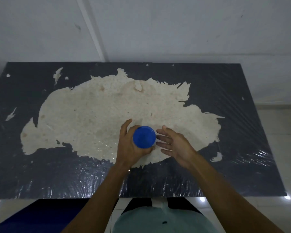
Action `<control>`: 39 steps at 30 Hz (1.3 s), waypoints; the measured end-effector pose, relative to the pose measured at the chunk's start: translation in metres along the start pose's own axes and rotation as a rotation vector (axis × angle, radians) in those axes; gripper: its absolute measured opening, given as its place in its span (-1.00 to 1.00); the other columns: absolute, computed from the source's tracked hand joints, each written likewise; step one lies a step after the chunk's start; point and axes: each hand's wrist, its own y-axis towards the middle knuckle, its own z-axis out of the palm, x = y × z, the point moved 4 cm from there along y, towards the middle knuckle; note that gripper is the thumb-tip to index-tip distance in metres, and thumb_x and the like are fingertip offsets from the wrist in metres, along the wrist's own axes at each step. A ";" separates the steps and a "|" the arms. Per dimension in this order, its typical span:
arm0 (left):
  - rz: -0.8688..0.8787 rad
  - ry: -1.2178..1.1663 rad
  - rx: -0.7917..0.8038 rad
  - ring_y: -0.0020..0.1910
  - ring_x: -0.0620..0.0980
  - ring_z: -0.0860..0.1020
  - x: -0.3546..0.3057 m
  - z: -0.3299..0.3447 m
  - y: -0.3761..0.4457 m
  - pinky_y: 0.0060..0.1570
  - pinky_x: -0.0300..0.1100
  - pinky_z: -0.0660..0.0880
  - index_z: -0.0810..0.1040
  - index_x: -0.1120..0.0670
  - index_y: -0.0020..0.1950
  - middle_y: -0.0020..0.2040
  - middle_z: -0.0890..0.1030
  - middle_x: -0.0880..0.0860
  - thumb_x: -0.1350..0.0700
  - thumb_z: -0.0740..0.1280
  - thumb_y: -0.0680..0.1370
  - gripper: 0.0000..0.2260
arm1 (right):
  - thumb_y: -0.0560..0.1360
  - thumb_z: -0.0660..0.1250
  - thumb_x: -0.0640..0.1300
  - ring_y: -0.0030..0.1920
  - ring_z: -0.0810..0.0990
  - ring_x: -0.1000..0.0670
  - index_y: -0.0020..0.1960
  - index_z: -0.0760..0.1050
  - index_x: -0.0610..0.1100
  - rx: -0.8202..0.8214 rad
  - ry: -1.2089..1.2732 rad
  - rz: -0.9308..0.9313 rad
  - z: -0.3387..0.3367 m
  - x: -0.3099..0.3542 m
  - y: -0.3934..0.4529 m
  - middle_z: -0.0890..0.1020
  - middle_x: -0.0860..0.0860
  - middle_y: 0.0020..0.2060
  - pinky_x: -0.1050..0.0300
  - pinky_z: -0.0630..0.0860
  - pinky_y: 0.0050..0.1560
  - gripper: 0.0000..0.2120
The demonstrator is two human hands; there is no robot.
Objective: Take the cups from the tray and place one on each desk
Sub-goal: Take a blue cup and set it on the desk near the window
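Your left hand (pixel 130 145) grips the blue cup (pixel 144 137) around its side, fingers curled behind it and thumb wrapped across the near edge. Your right hand (pixel 173 143) sits just beside the cup with fingers straight and spread, palm turned toward it, holding nothing; whether a fingertip grazes the cup you cannot tell from this angle.

The cup sits over the middle of the desk (pixel 225 157), above the pale torn patch (pixel 99 115) in the dark wrapped top, slightly toward your edge. From overhead you see only its round blue top, so whether its base rests on the surface or hangs just above it is unclear, and so is which way up it stands.

As for progress: this desk looks close to served, with one cup at or near its spot and only the release left. The tray and any other cups are out of view, as are the other desks, so how many remain cannot be judged here.
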 end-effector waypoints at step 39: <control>0.492 0.087 0.562 0.55 0.13 0.08 -0.389 0.302 -0.037 0.50 0.12 0.12 0.16 0.11 0.53 0.56 0.14 0.17 -0.18 0.31 0.51 -0.30 | 0.53 0.27 0.15 0.46 0.28 -0.02 0.46 0.30 0.05 -0.910 -0.266 -0.483 -0.430 -0.043 -0.268 0.34 0.03 0.46 0.08 0.19 0.38 -0.47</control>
